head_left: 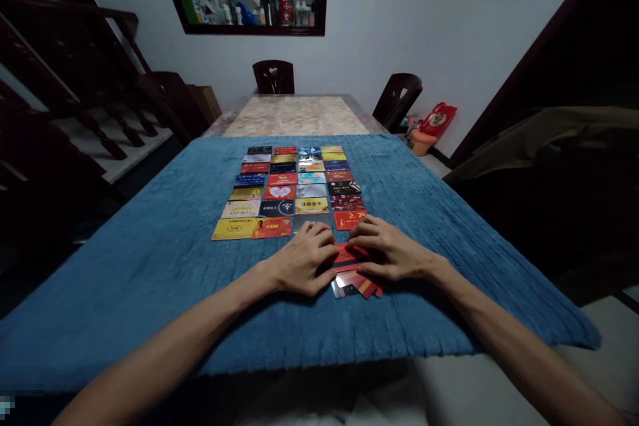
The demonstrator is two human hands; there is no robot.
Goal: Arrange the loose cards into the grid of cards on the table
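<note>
A red card (345,259) with a dark stripe lies between my two hands, low on the blue cloth. My left hand (308,258) grips its left edge, thumb and fingers curled around that side. On the opposite edge, my right hand (392,249) holds it in the same way, fingertips over its upper corner. Fanned loose cards (367,284), red and silvery, stick out just below it. Beyond my hands, several cards lie in neat columns, among them an orange YSM card (272,227) and a yellow card (233,229). My left fingers partly cover a grey card (302,221).
The blue cloth (164,233) covers the near part of a long table with a patterned top (299,113). Dark wooden chairs (273,76) stand around it. A stair railing (74,80) is at left; a red bag (438,120) sits on the floor at right.
</note>
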